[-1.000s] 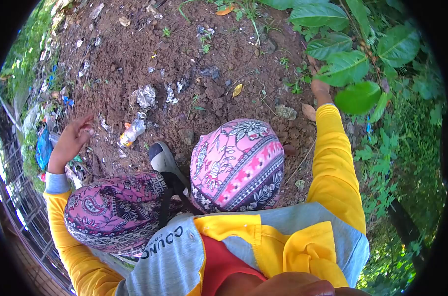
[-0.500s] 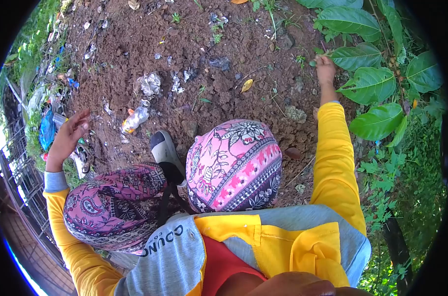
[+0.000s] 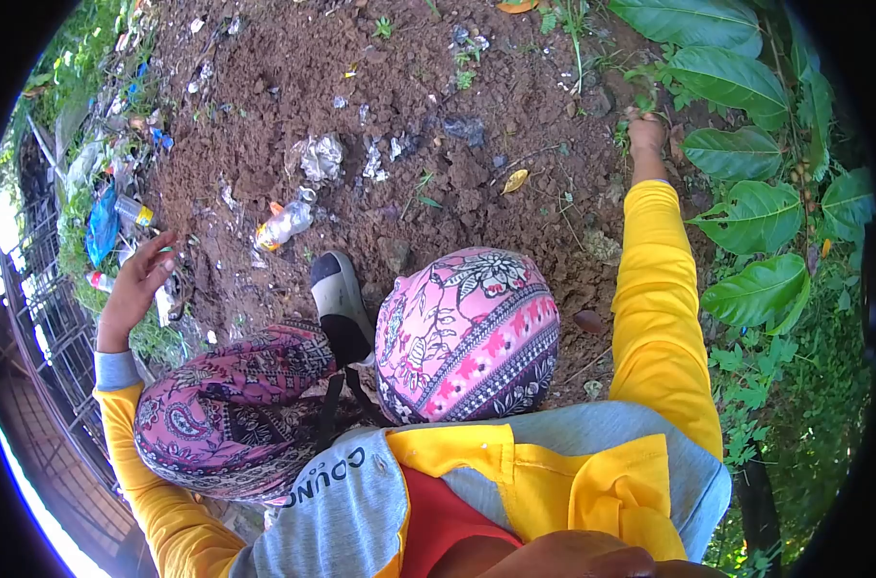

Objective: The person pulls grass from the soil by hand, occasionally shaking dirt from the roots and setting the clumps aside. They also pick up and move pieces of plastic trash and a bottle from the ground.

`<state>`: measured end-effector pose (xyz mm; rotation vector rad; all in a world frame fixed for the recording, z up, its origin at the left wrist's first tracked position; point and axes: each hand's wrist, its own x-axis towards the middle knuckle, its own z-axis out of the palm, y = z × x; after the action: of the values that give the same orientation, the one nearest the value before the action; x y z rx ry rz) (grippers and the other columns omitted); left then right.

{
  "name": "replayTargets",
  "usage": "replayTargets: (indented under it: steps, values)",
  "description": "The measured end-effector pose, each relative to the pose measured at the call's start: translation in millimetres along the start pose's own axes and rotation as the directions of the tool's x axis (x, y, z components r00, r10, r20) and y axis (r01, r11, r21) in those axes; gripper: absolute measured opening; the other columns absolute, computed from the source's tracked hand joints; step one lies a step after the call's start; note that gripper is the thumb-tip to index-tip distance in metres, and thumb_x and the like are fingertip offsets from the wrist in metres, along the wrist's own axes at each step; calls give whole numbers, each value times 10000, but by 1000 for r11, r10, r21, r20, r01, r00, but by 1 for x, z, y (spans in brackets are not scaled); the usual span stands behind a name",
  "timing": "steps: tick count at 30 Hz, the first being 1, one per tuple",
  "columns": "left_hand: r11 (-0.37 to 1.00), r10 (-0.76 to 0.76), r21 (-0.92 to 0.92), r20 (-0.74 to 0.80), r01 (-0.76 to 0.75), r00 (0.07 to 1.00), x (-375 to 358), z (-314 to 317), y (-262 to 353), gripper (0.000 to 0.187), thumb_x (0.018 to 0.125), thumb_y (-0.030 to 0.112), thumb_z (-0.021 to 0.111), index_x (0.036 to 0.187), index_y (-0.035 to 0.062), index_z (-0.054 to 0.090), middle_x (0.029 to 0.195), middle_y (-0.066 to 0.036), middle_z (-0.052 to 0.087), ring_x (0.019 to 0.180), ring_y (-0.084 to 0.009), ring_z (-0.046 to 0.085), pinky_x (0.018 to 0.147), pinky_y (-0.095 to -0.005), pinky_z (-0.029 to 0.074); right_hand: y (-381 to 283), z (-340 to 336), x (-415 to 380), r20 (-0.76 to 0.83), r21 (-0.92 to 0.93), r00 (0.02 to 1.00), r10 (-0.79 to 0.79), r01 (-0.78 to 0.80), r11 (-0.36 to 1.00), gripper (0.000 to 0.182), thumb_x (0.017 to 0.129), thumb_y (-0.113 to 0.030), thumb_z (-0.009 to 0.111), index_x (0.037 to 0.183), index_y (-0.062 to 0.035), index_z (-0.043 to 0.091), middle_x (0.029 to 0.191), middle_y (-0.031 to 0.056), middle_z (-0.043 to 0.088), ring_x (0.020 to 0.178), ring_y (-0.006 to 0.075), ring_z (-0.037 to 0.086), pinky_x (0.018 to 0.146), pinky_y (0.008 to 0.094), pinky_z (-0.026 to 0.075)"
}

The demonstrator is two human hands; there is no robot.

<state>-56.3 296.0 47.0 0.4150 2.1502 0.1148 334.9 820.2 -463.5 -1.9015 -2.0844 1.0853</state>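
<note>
My left hand is raised over the littered edge at the left, fingers apart and nothing in it. At the upper right, my right hand is down at the brown soil, its fingers curled in beside small green weeds. What those fingers hold, if anything, is too small to make out. Large green leaves hang just right of that hand. My knees, in pink patterned cloth, are bent below, with a grey and black shoe between them.
A clear plastic bottle and crumpled foil lie on the soil. A blue plastic wrapper and other litter line the left edge beside a metal grille. A yellow leaf lies near the middle.
The whole view has shifted, with the ground lying further right and slightly lower. My right hand has moved down a little against the soil and weeds. My left hand stays open.
</note>
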Motion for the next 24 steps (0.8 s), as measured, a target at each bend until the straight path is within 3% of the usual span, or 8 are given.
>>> replayTargets:
  steps: [3,4,10,13,17,21,22,24]
  values:
    - [999,-41,-11,-31,41,999,-12,-3,-13,535,859,273,530,1272,-17,354,1225,-118,471,1111,-190,460,929,-305,362,-11,-9,0,158,511,982,104,-171,843,351,779,-386,606,847,-42,627,729,52,605,636,145,538,598,282,410]
    - [999,-47,-30,-40,46,998,-12,-4,-20,536,860,274,526,1273,-21,351,1237,-121,463,1114,-189,457,940,-308,351,-27,-11,-9,176,515,984,15,-105,851,332,800,-373,592,867,-49,624,696,-7,563,589,80,477,543,240,381]
    - [989,-18,-145,-28,14,999,-11,-2,-19,553,859,273,530,1279,-31,336,1245,-127,456,1118,-194,457,958,-304,329,-170,28,-89,383,161,799,-464,437,885,371,772,-362,609,1017,-85,590,856,87,627,803,226,595,740,314,447]
    - [986,1,-167,-27,-5,1000,-12,-1,-12,574,848,277,546,1283,-30,330,1253,-121,448,1116,-191,459,958,-302,328,-213,69,-118,502,127,689,-523,540,832,580,710,-281,683,1223,-147,450,949,127,611,915,282,581,818,369,448]
    - [966,-4,-257,-19,-1,1000,-19,1,-15,626,810,244,595,1292,-35,308,1269,-110,430,1130,-190,445,967,-306,318,-236,110,-136,329,-100,797,-506,563,821,821,680,-214,710,1343,-231,225,1005,177,576,1023,290,527,858,378,429]
    - [933,-49,-357,-25,37,998,-23,4,-24,665,768,186,644,1299,-24,302,1277,-97,417,1130,-183,433,946,-301,346,-237,131,-117,438,47,686,-581,628,777,484,693,-204,694,1140,-149,518,1022,137,572,1011,279,528,845,366,430]
    - [932,-43,-361,-29,29,999,-24,6,-29,658,768,179,645,1297,-19,307,1278,-90,415,1124,-177,430,930,-293,360,-238,133,-117,428,-29,697,-575,647,762,280,708,-219,676,953,-97,615,977,137,596,938,290,561,813,371,443]
    - [923,-46,-384,-41,27,998,-30,9,-33,669,756,175,659,1295,-19,312,1279,-86,415,1123,-171,424,916,-280,371,-236,126,-114,413,2,742,-528,579,815,255,721,-250,663,915,-88,626,918,149,611,873,304,578,783,375,451]
